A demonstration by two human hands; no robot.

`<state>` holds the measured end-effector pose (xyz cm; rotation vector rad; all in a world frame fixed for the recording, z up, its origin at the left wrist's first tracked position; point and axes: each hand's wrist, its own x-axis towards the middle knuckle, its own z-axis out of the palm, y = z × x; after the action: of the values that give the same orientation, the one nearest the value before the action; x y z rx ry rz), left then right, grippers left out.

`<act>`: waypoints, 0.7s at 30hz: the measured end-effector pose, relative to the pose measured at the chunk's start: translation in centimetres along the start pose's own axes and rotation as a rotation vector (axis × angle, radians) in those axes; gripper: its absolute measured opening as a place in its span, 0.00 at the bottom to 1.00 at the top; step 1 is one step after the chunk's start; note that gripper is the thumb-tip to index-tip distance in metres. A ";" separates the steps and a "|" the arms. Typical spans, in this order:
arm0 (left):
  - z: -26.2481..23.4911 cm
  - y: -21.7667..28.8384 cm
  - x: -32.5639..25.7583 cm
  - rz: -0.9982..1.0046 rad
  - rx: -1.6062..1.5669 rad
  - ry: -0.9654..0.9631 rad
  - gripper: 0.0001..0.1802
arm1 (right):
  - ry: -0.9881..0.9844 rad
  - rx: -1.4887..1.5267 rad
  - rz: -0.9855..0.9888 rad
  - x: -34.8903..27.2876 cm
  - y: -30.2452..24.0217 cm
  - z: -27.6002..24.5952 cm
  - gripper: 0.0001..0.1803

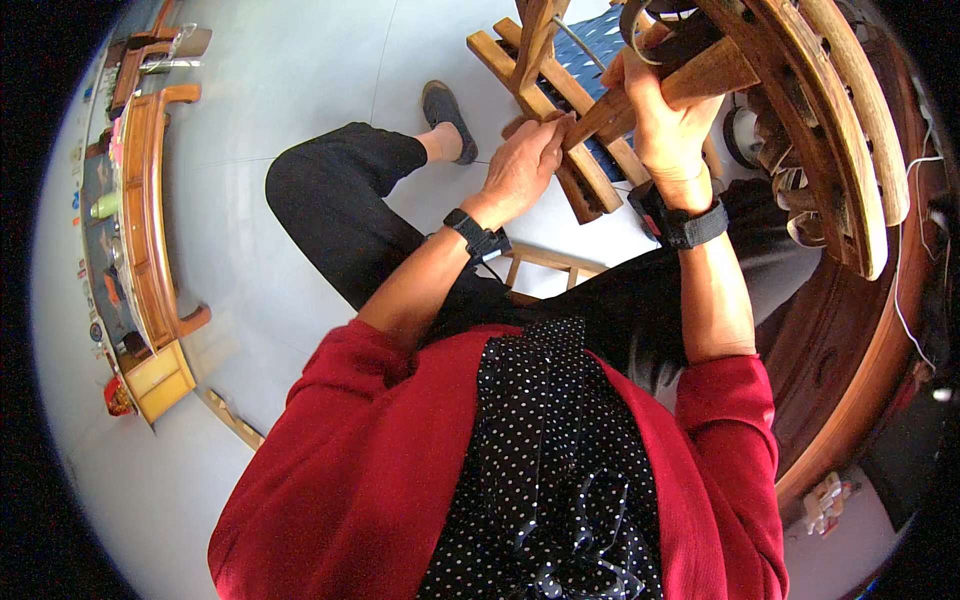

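Above the lap, both hands clamp one smooth brown wooden spoke (655,88) of the large curved wooden wheel (850,150): left hand (522,165) at its lower end, right hand (662,120) mid-length.

Bright, even daylight; soft shadows; sharp centre; strong fisheye bending, black corners

A: Wooden bar (660,90) ahead, both hands on it: left hand (525,165) at lower end, right hand (660,115) higher up.
B: Curved wooden wheel (850,150) right of bar; bench (150,230) far left; shoe (448,118) left of hands.
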<state>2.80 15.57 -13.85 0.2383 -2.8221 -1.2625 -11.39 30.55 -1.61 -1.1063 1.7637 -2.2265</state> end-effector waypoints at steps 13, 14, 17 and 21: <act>-1.8 6.8 -2.8 0.455 0.239 0.070 0.19 | 0.363 -0.075 0.226 -1.1 0.3 1.1 0.11; -1.9 7.0 -2.0 0.459 0.345 0.067 0.19 | 0.356 -0.079 0.259 -1.0 0.1 1.2 0.10; -2.0 6.8 -0.7 0.329 0.509 0.053 0.25 | 0.300 -0.103 0.329 -1.1 -0.1 1.0 0.12; -1.2 6.2 -1.1 0.011 0.565 -0.222 0.34 | 0.316 -0.022 0.157 -1.5 0.5 1.0 0.24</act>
<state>3.22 18.93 -8.47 0.0993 -3.3036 -0.4816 -9.95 30.28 -2.71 -0.6175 1.9146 -2.3924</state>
